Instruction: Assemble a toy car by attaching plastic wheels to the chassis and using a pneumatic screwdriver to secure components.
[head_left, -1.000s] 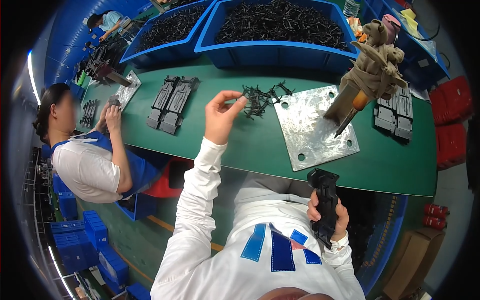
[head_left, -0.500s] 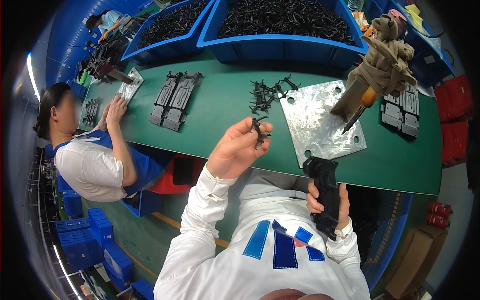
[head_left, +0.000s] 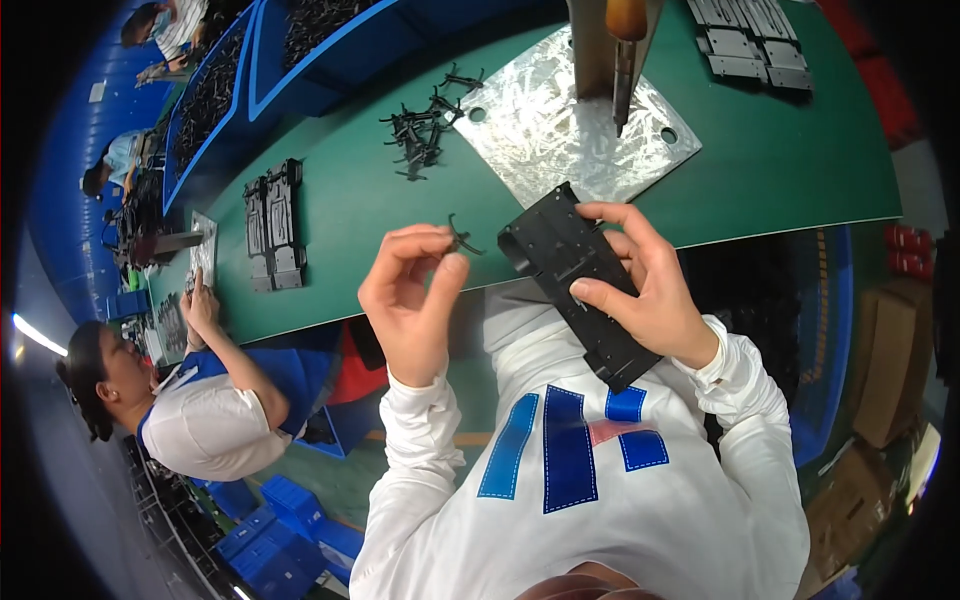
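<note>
Between the thumb and index finger of my left hand (head_left: pixel 412 295) is a small black branched plastic piece (head_left: pixel 463 238). My right hand (head_left: pixel 645 285) grips a long black plastic tray-shaped part (head_left: pixel 570 270) by its right side, thumb across its flat face. That part is held tilted in front of my body, its upper end by the near corner of a shiny metal plate (head_left: pixel 530 130). The two held pieces are apart. Farther off on the table lies a loose pile of similar small black pieces (head_left: pixel 415 138).
Over the metal plate stands a fixed upright with a pointed, wooden-handled tool (head_left: pixel 625 60). Black tray-shaped parts (head_left: pixel 755 45) lie at the far right, others (head_left: pixel 272 225) at the left of the green table (head_left: pixel 350 220). Blue bins (head_left: pixel 300 70) line the back. A co-worker (head_left: pixel 210 410) sits at left.
The black tray-shaped part has been raised and turned so its broad face shows. My left hand keeps the small piece and has come nearer that part. The whole view has shifted.
</note>
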